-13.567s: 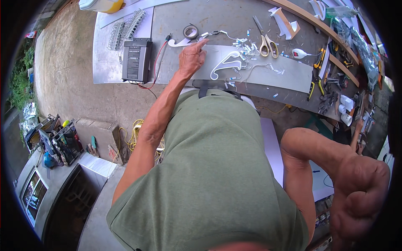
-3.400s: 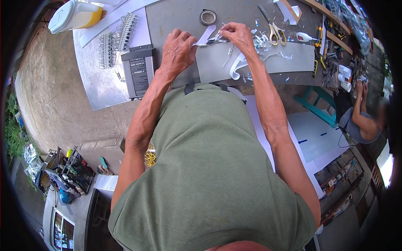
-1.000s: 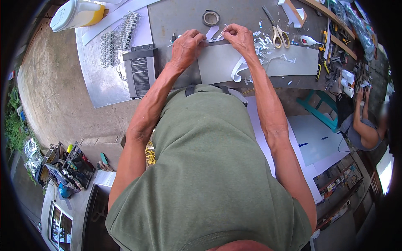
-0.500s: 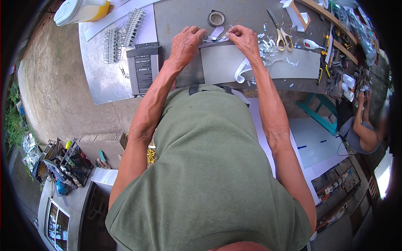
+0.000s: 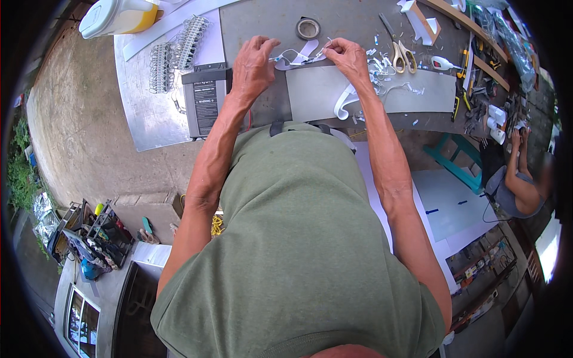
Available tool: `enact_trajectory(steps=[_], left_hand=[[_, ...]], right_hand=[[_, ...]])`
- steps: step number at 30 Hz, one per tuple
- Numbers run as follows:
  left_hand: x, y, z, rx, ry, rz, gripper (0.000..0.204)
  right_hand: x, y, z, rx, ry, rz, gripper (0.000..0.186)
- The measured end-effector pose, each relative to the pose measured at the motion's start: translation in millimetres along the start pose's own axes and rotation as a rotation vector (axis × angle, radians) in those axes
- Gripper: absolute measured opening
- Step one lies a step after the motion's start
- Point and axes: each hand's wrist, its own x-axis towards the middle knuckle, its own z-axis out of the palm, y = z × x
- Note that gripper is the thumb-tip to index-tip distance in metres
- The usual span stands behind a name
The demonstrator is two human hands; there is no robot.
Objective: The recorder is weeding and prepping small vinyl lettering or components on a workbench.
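A thin white wire with small white modules [image 5: 300, 61] stretches between my hands above the grey worktable [image 5: 262, 18]. My left hand [image 5: 255, 67] has its fingers bent at the wire's left end, apparently gripping it; the exact contact is hard to see. My right hand [image 5: 347, 56] pinches the wire's other end between thumb and fingertips. Beneath the wire lies a curved white piece [image 5: 308, 48]. A roll of dark tape [image 5: 308, 28] sits just beyond it. Small white modules and wires [image 5: 379, 71] lie scattered beside my right hand.
Beyond my right hand lie scissors [image 5: 410, 59] with beige handles. A grey sheet [image 5: 322, 95] covers the table's near part. Left stand a dark box-shaped unit [image 5: 204, 104], bundled looped strips [image 5: 190, 42] and a lidded container [image 5: 116, 17]. A co-worker [image 5: 516, 191] sits at far right near a green stool [image 5: 453, 158].
My left hand has moved left, away from my right hand, and more of the wire shows between them. My right hand stays nearly in place.
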Motion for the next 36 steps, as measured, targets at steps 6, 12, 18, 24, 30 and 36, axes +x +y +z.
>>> enact_trajectory(steps=[6, 12, 18, 24, 30, 36], left_hand=[[-15, 4, -32, -0.266, -0.353, -0.569, 0.021], [-19, 12, -29, -0.444, -0.463, -0.825, 0.022], [-29, 3, 3, -0.247, -0.264, -0.574, 0.03], [-21, 6, 10, -0.243, -0.183, -0.543, 0.04], [-7, 15, 3, -0.586, -0.173, -0.797, 0.046], [10, 17, 7, -0.813, -0.177, -0.959, 0.045]], right_hand=[[1, 2, 0, 0.011, 0.001, 0.004, 0.022], [1, 1, 0, 0.014, 0.008, 0.014, 0.022], [1, 2, 1, 0.021, 0.012, 0.002, 0.023], [1, 0, 0, 0.029, 0.011, 0.02, 0.024], [2, -1, -2, 0.006, 0.012, 0.028, 0.023], [-4, -6, 0, 0.024, 0.042, 0.014, 0.021]])
